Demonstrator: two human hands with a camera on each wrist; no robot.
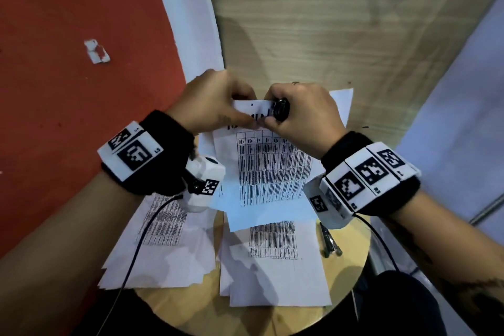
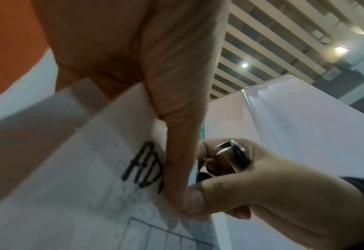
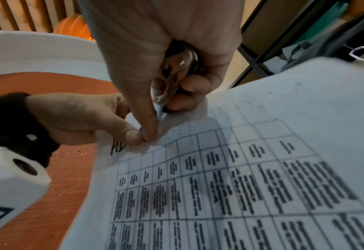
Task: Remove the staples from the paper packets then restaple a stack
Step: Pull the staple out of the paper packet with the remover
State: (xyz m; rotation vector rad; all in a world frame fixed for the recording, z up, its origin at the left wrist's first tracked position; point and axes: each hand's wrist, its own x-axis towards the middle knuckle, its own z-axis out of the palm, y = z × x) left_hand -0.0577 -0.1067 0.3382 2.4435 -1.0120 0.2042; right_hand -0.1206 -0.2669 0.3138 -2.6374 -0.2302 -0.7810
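Observation:
I hold a paper packet (image 1: 272, 166) with a printed table up over the round table. My left hand (image 1: 242, 109) pinches its top edge, thumb on the front beside black handwritten letters (image 2: 142, 165). The right hand (image 1: 272, 117) grips a black and metal staple remover (image 1: 281, 109) in its curled fingers. In the right wrist view the remover (image 3: 174, 72) points down at the packet (image 3: 240, 169), and the right thumb tip meets the left thumb on the top corner. No staple can be made out there.
Several loose printed sheets (image 1: 169, 240) lie spread on the round wooden table (image 1: 351, 275). A slim metal tool (image 1: 330, 243) rests at its right side. Red floor with a white scrap (image 1: 96, 50) lies to the left, a wooden panel (image 1: 327, 22) ahead. Wrist cables hang below.

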